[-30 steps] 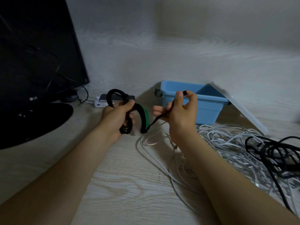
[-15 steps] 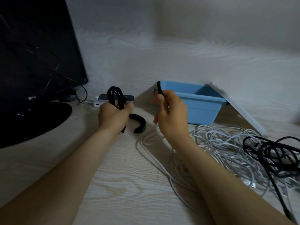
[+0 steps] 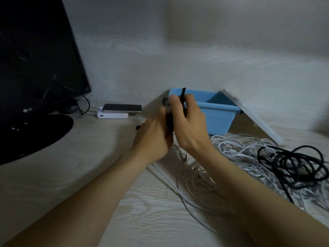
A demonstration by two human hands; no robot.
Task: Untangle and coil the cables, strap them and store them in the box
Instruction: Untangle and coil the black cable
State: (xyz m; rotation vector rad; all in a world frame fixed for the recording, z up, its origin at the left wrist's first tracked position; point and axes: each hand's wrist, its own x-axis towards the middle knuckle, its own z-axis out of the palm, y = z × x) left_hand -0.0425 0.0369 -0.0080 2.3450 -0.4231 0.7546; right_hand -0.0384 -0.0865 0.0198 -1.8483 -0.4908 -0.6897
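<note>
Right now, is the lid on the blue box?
No: the clear lid leans tilted against the right side of the blue box, and the box's top is open.

Pale wood-grain table (image 3: 89, 175), clock read from the person's seat: black monitor stand (image 3: 35, 132) at 10, white power bank (image 3: 112, 115) at 11, open blue box (image 3: 219, 120) at 1, clear lid (image 3: 252, 114) leaning on the box at 2, tangled white cables (image 3: 236, 152) at 4, black cable (image 3: 293, 163) heaped partly over them at 3.

Cables (image 3: 252, 157) lie before the box (image 3: 219, 120), monitor (image 3: 35, 68) far left.
</note>
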